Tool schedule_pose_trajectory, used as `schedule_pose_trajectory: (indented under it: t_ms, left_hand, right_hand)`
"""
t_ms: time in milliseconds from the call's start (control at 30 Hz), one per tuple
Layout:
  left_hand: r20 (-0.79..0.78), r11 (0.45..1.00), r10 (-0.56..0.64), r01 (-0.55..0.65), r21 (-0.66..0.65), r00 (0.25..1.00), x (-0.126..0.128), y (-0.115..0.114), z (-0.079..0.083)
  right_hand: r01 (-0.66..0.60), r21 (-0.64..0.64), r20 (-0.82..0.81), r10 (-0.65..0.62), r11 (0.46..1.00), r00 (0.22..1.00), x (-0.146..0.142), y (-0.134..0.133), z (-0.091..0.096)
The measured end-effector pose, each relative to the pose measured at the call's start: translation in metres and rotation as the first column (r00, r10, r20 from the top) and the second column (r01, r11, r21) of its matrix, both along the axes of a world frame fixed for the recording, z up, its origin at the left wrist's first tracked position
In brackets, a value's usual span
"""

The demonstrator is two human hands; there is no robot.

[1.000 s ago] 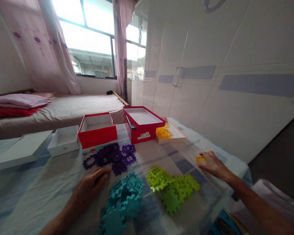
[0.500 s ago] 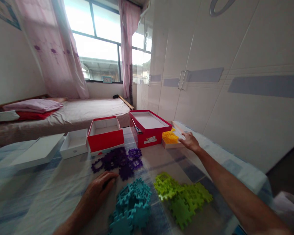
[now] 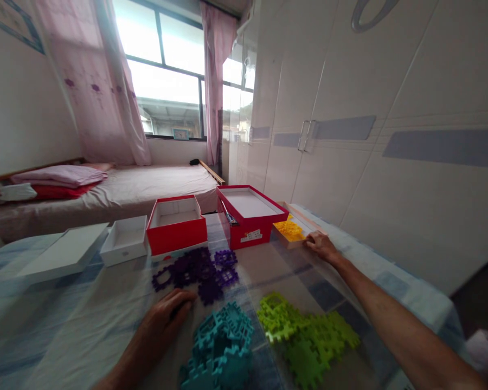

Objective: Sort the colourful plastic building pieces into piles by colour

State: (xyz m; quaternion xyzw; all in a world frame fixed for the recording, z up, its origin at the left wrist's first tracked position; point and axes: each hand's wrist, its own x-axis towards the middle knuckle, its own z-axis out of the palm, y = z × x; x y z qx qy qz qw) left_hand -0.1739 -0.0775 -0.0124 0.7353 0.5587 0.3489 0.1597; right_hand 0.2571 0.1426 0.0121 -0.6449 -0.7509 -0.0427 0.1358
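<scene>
My right hand [image 3: 322, 245] has its fingers closed on the near right corner of a shallow pale cardboard box [image 3: 295, 245]. Yellow plastic pieces [image 3: 289, 228] lie inside that box. On the tablecloth rests my left hand [image 3: 166, 314], holding nothing, its thumb a little apart from the fingers. Just beyond its fingertips is a pile of purple toothed building pieces [image 3: 193, 266]. A heap of teal pieces [image 3: 222, 346] lies to its right. Farther right, below my right forearm, spreads a group of lime green pieces [image 3: 309, 338].
A red box with a white inside [image 3: 177, 238] and a larger magenta box [image 3: 250, 233] stand at the table's back. A small white box [image 3: 124, 241] and a flat white lid [image 3: 65, 252] are at left. Behind are a bed [image 3: 158, 181] and a white wardrobe [image 3: 350, 179].
My right hand has come down and nearer along the pale box to its near corner. The left hand stays by the purple pieces. The view has shifted slightly.
</scene>
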Motion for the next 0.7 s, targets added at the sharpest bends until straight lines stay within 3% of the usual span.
schedule_pose_trajectory:
  t_ms: [200, 300, 400, 500, 700]
  left_hand:
    - [0.013, 1.0, 0.015, -0.015, 0.005, 1.0, 0.003, -0.004, 0.004]
    - [0.011, 1.0, 0.014, -0.014, 0.004, 1.0, 0.003, -0.004, 0.003]
    - [0.013, 1.0, 0.009, -0.009, 0.007, 1.0, 0.002, -0.002, 0.001]
    - [0.022, 1.0, 0.008, -0.009, 0.016, 1.0, 0.002, -0.002, -0.001]
    - [0.002, 1.0, -0.009, 0.009, 0.008, 1.0, -0.001, -0.001, -0.003]
  right_hand:
    - [0.076, 0.066, 0.031, -0.078, 0.995, 0.996, -0.007, -0.012, 0.001]
    - [0.125, 0.234, 0.025, -0.134, 0.964, 0.991, -0.03, -0.026, 0.017]
    - [-0.07, 0.405, 0.098, 0.032, 0.912, 0.995, -0.067, -0.037, 0.037]
    - [-0.278, 0.377, 0.222, 0.205, 0.884, 0.953, -0.103, -0.036, 0.05]
    - [-0.219, 0.359, 0.1, 0.196, 0.907, 0.976, -0.13, -0.012, 0.052]
